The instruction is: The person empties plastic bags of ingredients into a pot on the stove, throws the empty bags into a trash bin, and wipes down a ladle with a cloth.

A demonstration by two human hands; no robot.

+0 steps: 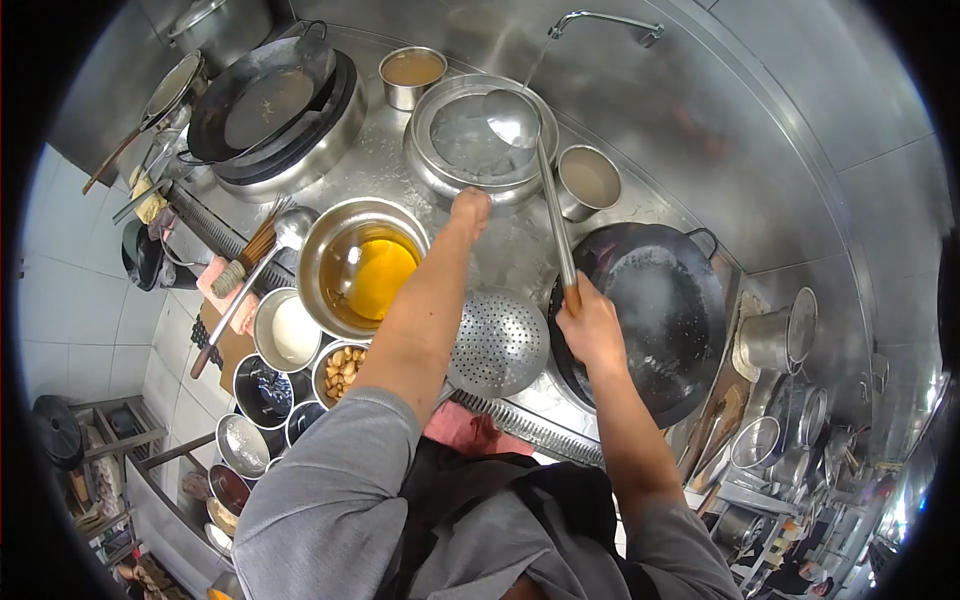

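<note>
The long-handled ladle [511, 118] reaches over the wide metal basin [418, 158] at the far side of the table [512, 248], its bowl within the rim and near a thin stream from the faucet [600, 17]. The right hand [594, 328] has a clenched grip on the wooden end of the handle, beside the large dark wok [655, 310]. The left hand [470, 212] is curled closed at the near side of the basin; whether its grip holds anything, I cannot tell.

A small pot of cloudy liquid [588, 182] stands just right of the handle, and a similar pot [412, 70] stands beyond the basin to the left. Closer in, the left forearm passes over the edge of the steel bowl of yellow liquid [380, 275], with the perforated skimmer [500, 342] on its other side.

A sideways swing of the handle could knock the right-hand pot and spill it. Water tipped from the ladle could fall into the wok, where a pale haze suggests heat; if so, it might spit or steam against the right forearm. A low left elbow could catch the steel bowl's rim and slop its contents.
</note>
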